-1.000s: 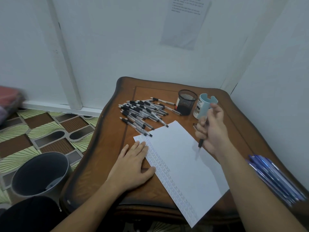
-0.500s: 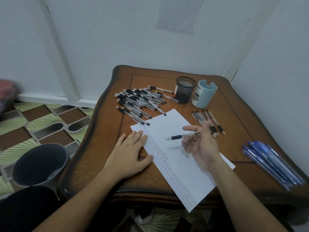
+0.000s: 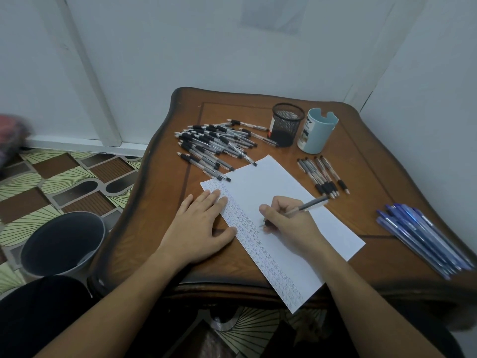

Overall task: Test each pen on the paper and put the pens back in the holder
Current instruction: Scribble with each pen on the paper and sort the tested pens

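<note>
The paper [image 3: 271, 182] lies slantwise on the wooden surface [image 3: 361, 156], with small marks along its left edge. The left hand [image 3: 198, 228] rests flat on that edge, fingers straight, holding nothing. The right hand [image 3: 291, 223] rests mid-paper, fingers curled round a pen [image 3: 307, 204], tip at the sheet. Well right of the paper lie blue pens [image 3: 423, 239]. Just beyond its right edge is a short row of pens [image 3: 322, 177], and beyond its far corner a heap of pens [image 3: 214, 143]. Farther beyond stand a mesh holder [image 3: 286, 125] and a blue cup [image 3: 316, 131].

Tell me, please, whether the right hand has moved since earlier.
Yes: the right hand, gripping a pen, left the blue cup and crossed the paper toward the left hand.
</note>
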